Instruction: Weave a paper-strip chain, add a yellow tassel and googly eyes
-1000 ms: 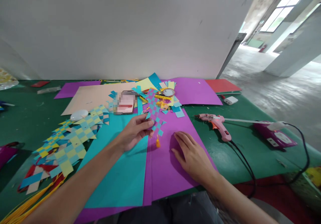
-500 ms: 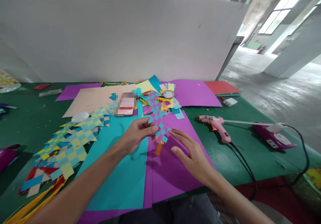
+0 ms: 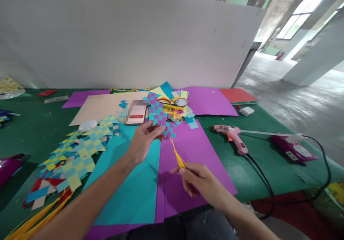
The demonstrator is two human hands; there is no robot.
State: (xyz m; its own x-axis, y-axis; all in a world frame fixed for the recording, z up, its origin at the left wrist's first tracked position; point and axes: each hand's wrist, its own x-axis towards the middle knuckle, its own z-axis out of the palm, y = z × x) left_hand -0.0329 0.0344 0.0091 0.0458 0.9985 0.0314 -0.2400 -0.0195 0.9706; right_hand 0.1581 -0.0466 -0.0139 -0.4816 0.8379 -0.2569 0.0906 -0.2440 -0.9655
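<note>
My left hand [image 3: 143, 139] is closed on a woven paper strip [image 3: 160, 118] of purple and turquoise squares, pinching it near its lower part. From the strip's lower end hangs a yellow tassel [image 3: 178, 158]. My right hand [image 3: 197, 177] pinches that tassel between thumb and fingers, and a thin cord runs up from it to the strip. Below both hands lie a turquoise sheet [image 3: 126, 189] and a purple sheet [image 3: 199, 150]. Just behind the strip are scissors [image 3: 163, 100], a roll of tape [image 3: 181, 102] and a tangle of yellow cord [image 3: 176, 116].
A pink glue gun [image 3: 232, 134] lies to the right, its cable hanging off the table edge beside a purple power strip [image 3: 294, 149]. Yellow-blue woven paper pieces [image 3: 83, 150] are heaped at left, near a white mouse [image 3: 87, 126]. A phone [image 3: 136, 113] lies behind; a white panel [image 3: 139, 35] stands at the back.
My right hand has come down from beside the strip and closed on the tassel, drawing it taut. My left hand has shifted the woven strip slightly left and away.
</note>
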